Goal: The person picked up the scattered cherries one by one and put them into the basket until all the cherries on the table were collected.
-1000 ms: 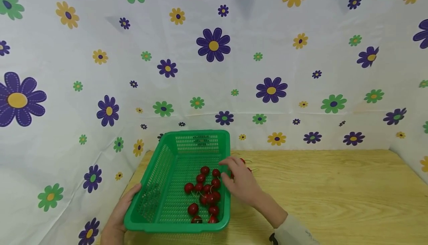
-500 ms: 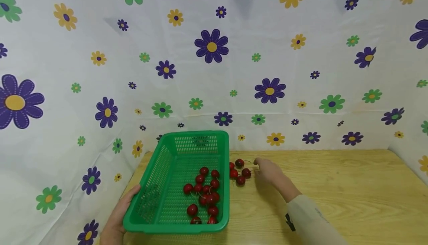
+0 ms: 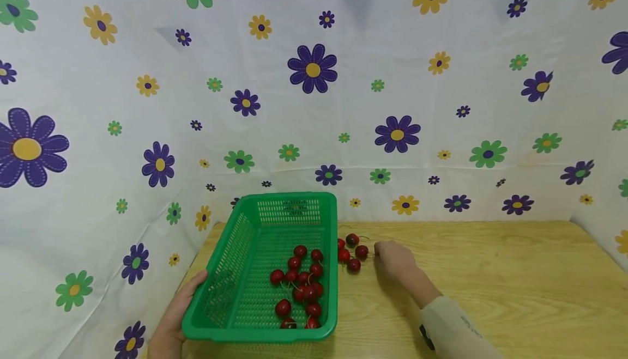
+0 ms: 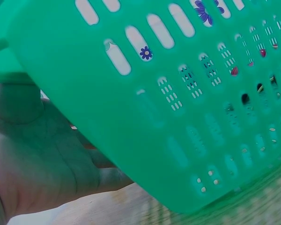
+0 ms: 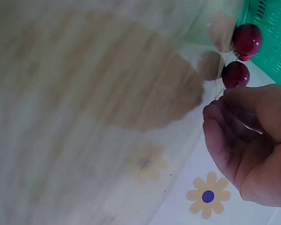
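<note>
A green plastic basket [image 3: 260,335] with perforated walls holds several dark red cherries [image 3: 283,308], mostly on its right side. My left hand [image 3: 175,315] grips the basket's left side; in the left wrist view the thumb lies by the rim and the fingers [image 4: 105,171] pass behind the wall. Right of the basket, several more cherries with stems lie on the table. My right hand [image 3: 396,261] is beside the rightmost cherry [image 3: 361,251]. In the right wrist view its curled fingertips meet at the stem of a cherry [image 5: 235,75], pinching it.
The pale wood-grain table [image 3: 471,283] extends to the right of the basket. A white cloth [image 3: 275,130] printed with flowers hangs behind the table and along its left and right sides.
My right hand has moved from above the basket's right rim to the right of the loose cherries, and its fingers have closed at a stem. The left hand and basket stay put.
</note>
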Tool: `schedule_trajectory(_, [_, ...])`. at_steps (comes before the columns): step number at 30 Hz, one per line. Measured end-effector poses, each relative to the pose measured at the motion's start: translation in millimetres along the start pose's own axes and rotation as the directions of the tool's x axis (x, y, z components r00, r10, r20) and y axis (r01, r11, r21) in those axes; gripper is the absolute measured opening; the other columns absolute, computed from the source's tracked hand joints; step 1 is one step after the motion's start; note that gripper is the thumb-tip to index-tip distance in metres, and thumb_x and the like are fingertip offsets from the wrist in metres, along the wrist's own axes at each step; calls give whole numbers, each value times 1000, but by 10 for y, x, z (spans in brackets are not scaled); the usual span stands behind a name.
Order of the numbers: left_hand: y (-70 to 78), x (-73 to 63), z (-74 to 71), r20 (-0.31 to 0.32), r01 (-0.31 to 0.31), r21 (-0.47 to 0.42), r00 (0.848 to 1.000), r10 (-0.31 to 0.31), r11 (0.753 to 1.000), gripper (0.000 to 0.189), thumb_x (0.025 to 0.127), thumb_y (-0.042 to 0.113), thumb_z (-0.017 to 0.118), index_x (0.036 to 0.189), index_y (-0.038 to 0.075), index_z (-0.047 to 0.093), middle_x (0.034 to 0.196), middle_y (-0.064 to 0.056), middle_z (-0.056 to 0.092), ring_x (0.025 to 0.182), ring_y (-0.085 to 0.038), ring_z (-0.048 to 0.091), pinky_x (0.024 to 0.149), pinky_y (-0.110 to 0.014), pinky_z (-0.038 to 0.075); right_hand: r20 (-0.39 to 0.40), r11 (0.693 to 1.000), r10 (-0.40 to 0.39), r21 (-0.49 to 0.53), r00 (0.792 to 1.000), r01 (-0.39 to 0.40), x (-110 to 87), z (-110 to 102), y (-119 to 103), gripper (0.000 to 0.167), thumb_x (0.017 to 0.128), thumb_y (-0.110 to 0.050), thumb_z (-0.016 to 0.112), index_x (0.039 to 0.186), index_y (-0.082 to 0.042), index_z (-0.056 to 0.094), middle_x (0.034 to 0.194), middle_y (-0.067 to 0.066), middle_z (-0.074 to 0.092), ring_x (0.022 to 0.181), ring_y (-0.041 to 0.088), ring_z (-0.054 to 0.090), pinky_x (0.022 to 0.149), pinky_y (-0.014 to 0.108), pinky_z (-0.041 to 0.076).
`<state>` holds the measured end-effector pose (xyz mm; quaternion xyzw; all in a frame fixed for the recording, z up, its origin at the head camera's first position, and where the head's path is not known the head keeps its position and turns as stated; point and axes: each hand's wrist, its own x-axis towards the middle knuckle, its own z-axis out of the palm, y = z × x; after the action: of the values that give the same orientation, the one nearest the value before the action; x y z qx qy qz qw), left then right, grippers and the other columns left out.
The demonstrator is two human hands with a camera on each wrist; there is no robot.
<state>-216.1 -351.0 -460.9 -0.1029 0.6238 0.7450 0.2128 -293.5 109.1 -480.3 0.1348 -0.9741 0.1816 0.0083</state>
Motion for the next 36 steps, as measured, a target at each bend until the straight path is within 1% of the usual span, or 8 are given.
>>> schedule_trajectory(5, [5,-16,-8,48,2,-35,999,0,999,52,105,54,32,141,15,33,106,0,62,92,-15,65,84,-34,57,-95,997,27,80,995,-19,-11,-85,-38,10,93,-5,61,85,-6,67,74,3,65,60,13,54,51,28,44])
schedule_trajectory(10, [11,-28,-13,70,-5,-63,998,10,998,42,106,52,33,130,20,42,105,0,62,92,-15,65,83,-34,57,-224,979,41,202,974,6,-1,-251,-195,10,95,-10,60,91,-5,68,70,0,63,54,11,49,47,26,41])
schedule_trajectory(13, [12,-32,-11,51,-4,-51,999,7,999,44,105,53,34,133,20,40,105,0,62,91,-15,65,83,-34,57,-317,967,12,245,949,70,-9,-349,-370,9,95,-11,62,90,-6,69,71,-1,64,54,10,48,48,26,41])
schedule_trajectory(18, [8,-37,2,12,-1,-13,1000,1,1000,55,105,53,32,143,14,30,106,-1,60,91,-15,64,83,-34,57,-407,945,-140,217,903,244,-55,-416,-739,6,93,-11,67,88,-10,71,74,-3,66,58,5,51,53,22,46])
schedule_trajectory(22, [4,-24,21,-13,-5,19,1000,5,1000,66,105,55,30,151,9,17,107,-1,60,91,-14,64,83,-35,57,-367,912,-292,172,883,373,-127,-429,-1053,6,93,-12,67,90,-11,72,73,-5,65,58,4,49,51,19,43])
schedule_trajectory(26, [-1,-7,39,-57,-1,38,998,3,999,71,105,56,30,153,7,14,106,-1,60,90,-14,64,82,-34,57,-226,881,-412,146,882,449,-190,-391,-1313,9,95,-15,65,92,-12,73,79,-3,68,61,4,52,51,17,42])
schedule_trajectory(31, [-24,7,53,-57,-17,35,998,19,999,70,105,55,28,154,7,14,107,0,61,92,-14,63,83,-34,57,-26,889,-458,-1,888,459,-234,-196,-1435,10,93,-21,67,85,-20,71,74,-12,66,59,-1,50,47,15,38])
schedule_trajectory(36, [-24,0,29,7,-40,20,999,40,999,59,106,55,27,145,10,26,105,-1,62,90,-15,65,81,-35,57,-39,876,-481,-63,876,478,-247,-68,-1430,14,92,-22,67,79,-23,69,67,-15,62,54,-1,47,44,16,34])
